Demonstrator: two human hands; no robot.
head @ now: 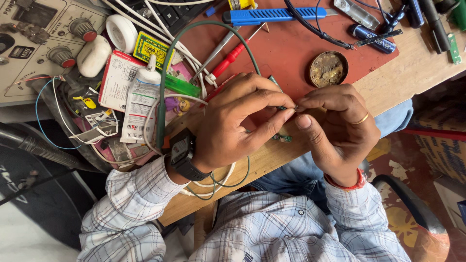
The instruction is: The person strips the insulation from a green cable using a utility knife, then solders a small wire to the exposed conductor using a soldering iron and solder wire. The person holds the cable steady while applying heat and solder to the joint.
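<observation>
Wooden workbench (412,63), red-brown mat (291,53) laid on it, blue utility knife (272,15), red-handled screwdriver (230,60), round tin of flux (328,69), white tube (138,104), green lighter (182,86), small green circuit board (282,138) at bench edge.

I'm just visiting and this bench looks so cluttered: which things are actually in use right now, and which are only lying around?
In use:
- left hand and right hand, fingertips meeting over a small green part
- green wire running toward the hands

Lying about:
- blue utility knife
- red screwdriver
- round tin
- white tube
- green lighter
</observation>
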